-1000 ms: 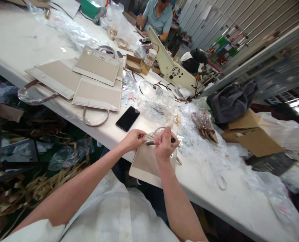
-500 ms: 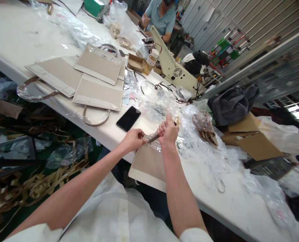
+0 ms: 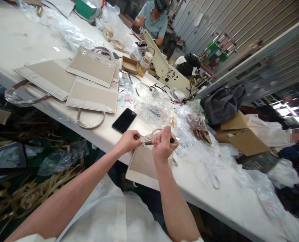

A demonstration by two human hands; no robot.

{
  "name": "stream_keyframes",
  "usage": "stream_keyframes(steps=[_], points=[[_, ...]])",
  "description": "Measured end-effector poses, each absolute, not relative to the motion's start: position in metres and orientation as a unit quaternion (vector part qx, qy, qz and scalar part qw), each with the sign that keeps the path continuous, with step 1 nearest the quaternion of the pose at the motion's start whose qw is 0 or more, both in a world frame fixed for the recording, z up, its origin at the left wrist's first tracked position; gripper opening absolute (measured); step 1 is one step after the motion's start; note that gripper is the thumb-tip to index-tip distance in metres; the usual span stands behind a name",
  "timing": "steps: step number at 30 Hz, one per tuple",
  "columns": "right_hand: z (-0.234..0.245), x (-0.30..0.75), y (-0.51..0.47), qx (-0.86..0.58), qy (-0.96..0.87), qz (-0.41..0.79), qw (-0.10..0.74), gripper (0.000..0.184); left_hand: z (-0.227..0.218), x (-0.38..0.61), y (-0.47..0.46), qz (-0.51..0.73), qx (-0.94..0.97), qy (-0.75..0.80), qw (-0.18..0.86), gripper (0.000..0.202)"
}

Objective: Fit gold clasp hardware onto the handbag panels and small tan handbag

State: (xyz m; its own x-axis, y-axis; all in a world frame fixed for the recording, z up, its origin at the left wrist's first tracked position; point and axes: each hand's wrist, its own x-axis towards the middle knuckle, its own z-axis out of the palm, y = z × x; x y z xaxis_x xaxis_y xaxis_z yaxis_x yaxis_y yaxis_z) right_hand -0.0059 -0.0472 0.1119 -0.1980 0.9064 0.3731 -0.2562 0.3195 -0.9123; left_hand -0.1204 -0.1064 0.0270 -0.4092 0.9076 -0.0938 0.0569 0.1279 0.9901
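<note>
A beige bag panel (image 3: 143, 163) lies at the near edge of the white table (image 3: 225, 196), overhanging it slightly. My left hand (image 3: 128, 140) is closed, pinching the panel's top left edge. My right hand (image 3: 162, 145) is a fist wrapped round a thin dark tool (image 3: 149, 143) that lies level across the panel's top, its tip pointing at my left fingers. A clear-wrapped handle loop (image 3: 156, 131) shows just behind my hands.
A black phone (image 3: 124, 120) lies left of my hands. Three more beige panels (image 3: 91, 95) with handles sit further left. Crumpled plastic bags (image 3: 197, 148), cardboard (image 3: 240, 137) and a grey cloth (image 3: 221, 102) fill the right. A cream machine (image 3: 165, 67) stands behind; another person (image 3: 151, 22) sits at the far end.
My right hand had lifted with the tool tilted up half a second ago; it has come back down over the panel with the tool level. The view shifted slightly left.
</note>
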Motion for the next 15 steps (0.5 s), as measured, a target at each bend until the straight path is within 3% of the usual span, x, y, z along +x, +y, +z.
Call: stream_keyframes(steps=[11, 15], points=[[0.096, -0.010, -0.060, -0.333, -0.621, 0.449, 0.550, 0.062, 0.025, -0.122, -0.105, 0.542, 0.370, 0.633, 0.411, 0.023], [0.107, -0.011, -0.040, -0.340, -0.576, 0.536, 0.515, 0.065, 0.032, -0.126, -0.105, 0.522, 0.388, 0.641, 0.407, 0.028]])
